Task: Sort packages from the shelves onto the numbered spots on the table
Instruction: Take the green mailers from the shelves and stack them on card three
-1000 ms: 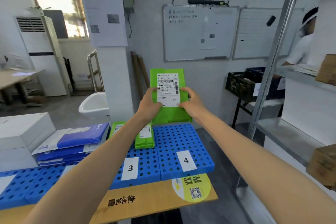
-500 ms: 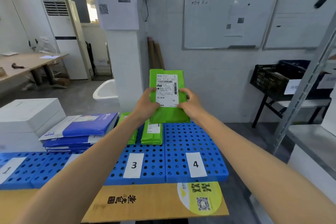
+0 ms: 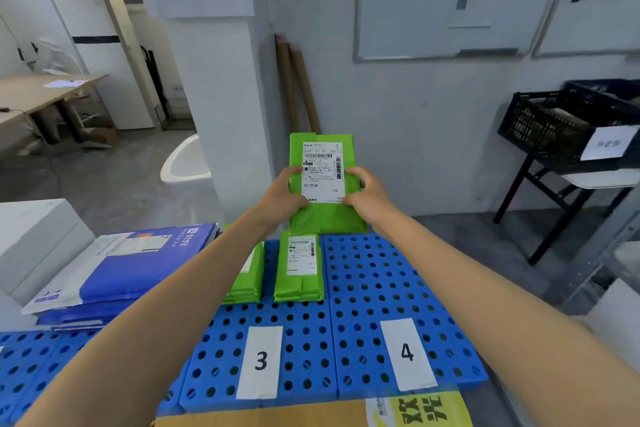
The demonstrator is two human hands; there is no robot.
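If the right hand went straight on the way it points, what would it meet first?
The right hand grips the green package, so that comes first; beyond, probably the white pillar, though depth is unclear.

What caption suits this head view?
Sorting: left hand and right hand grip a labelled green package above the blue mat; two green packs lie on spot 3.
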